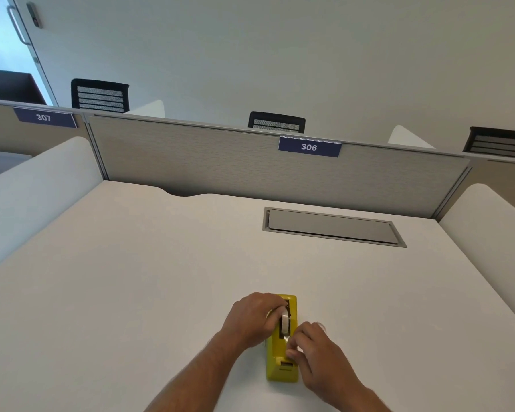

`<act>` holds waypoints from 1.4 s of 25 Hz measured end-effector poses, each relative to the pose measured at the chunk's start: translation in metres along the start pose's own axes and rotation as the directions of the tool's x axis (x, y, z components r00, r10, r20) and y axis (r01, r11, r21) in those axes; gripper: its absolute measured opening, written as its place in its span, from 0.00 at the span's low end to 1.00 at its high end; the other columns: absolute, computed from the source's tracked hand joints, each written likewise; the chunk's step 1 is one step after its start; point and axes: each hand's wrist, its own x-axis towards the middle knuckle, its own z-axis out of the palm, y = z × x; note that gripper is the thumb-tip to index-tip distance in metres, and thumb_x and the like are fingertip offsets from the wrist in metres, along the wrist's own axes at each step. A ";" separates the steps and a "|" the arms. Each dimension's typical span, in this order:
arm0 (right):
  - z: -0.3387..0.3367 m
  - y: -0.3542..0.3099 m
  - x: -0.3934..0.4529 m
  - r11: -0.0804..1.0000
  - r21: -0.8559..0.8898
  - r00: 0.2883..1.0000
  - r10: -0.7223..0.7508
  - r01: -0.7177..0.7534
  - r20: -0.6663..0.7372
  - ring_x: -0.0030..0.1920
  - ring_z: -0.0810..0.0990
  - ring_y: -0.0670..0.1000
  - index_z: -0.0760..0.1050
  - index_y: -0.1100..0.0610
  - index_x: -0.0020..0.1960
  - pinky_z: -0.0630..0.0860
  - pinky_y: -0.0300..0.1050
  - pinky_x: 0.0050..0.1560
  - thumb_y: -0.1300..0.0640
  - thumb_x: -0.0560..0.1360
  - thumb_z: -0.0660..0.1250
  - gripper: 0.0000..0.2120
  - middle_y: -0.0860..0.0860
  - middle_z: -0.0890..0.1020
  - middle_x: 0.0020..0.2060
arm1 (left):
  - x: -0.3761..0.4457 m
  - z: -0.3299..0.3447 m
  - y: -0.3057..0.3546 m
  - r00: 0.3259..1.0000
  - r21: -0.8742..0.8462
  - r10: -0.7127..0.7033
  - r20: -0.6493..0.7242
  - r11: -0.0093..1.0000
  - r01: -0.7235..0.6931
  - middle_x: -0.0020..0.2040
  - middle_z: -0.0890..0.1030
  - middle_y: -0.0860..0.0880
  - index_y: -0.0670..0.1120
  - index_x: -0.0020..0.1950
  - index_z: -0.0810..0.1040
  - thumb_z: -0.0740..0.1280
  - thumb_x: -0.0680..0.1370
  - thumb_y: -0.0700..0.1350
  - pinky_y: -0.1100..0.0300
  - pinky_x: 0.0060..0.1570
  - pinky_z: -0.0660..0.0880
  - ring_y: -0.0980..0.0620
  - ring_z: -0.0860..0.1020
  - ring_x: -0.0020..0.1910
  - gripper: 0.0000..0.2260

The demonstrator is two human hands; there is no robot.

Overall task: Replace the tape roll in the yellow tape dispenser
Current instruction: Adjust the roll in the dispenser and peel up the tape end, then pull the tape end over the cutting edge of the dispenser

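Head view: one frame, looking down at a white desk [131, 292] with both hands at work.
Dispenser location: the yellow tape dispenser [282, 361] stands on the desk near its front edge, close to the person, between the two hands.
Dispenser axis: long axis runs roughly away from the person; the cutter end points toward the person, the roll end toward the grey partition [220, 162].
Tape roll: a tape roll [285, 322] sits on edge in the dispenser's well, its band in line with the long axis.
Left hand: the left hand [252, 316] curls round the roll end of the dispenser, fingers touching the roll's top.
Right hand: the right hand [315, 349] has its fingertips pressed together at the strip between roll and cutter; it appears to pinch the tape end, though the strip is too small to confirm.
Progress: judged late; a roll is seated in the well.
Remaining: probably drawing the free end onto the cutter. Whether this roll is the new one cannot be told.
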 end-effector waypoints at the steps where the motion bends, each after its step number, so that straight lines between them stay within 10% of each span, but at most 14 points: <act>1: 0.001 -0.001 -0.001 1.000 0.009 1.000 0.016 -0.015 -0.009 0.48 0.69 0.42 0.73 0.46 0.47 0.74 0.36 0.41 0.48 0.78 0.61 0.04 0.40 0.72 0.47 | -0.005 0.002 -0.004 1.000 -0.016 0.020 0.004 1.000 -0.020 0.70 0.74 0.60 0.57 0.68 0.74 0.57 0.80 0.52 0.55 0.63 0.73 0.58 0.72 0.67 0.17; 9: 0.007 -0.009 -0.005 0.994 0.064 0.995 0.090 -0.087 -0.052 0.46 0.72 0.42 0.74 0.47 0.46 0.74 0.33 0.41 0.51 0.78 0.63 0.02 0.39 0.72 0.44 | -0.023 0.002 -0.018 0.943 0.045 0.136 0.303 0.987 -0.157 0.81 0.42 0.57 0.50 0.81 0.46 0.69 0.64 0.75 0.64 0.74 0.43 0.61 0.43 0.78 0.56; 35: 0.022 -0.032 -0.037 0.999 -0.012 0.972 0.034 -0.038 -0.232 0.38 0.74 0.43 0.78 0.53 0.41 0.73 0.33 0.35 0.56 0.72 0.71 0.02 0.47 0.81 0.37 | -0.017 -0.001 -0.015 0.950 0.022 0.092 0.299 0.994 -0.104 0.80 0.46 0.61 0.53 0.80 0.50 0.71 0.61 0.75 0.60 0.75 0.52 0.60 0.49 0.78 0.57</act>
